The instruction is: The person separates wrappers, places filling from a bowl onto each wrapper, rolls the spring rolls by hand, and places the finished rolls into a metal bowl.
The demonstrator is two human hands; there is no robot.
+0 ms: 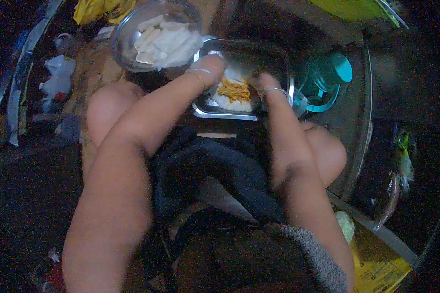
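Observation:
A metal tray (225,116) lies in front of me with a thin white wrapper (233,105) in it. On the wrapper is a heap of shredded orange-brown filling (233,91). My left hand (209,67), in what looks like a clear plastic glove, is at the wrapper's far left edge. On the right side of the filling, low over the tray, is my right hand (269,84), with a similar clear cuff at the wrist. Blur and dim light hide the fingers of both hands, so I cannot make out their grip.
Beyond the tray to the left stands a clear bowl (118,49) with several white rolls (173,44). A teal jug (322,73) is close to the tray's right side. White plastic bags (58,78) lie far left, and a bagged green vegetable (403,156) far right.

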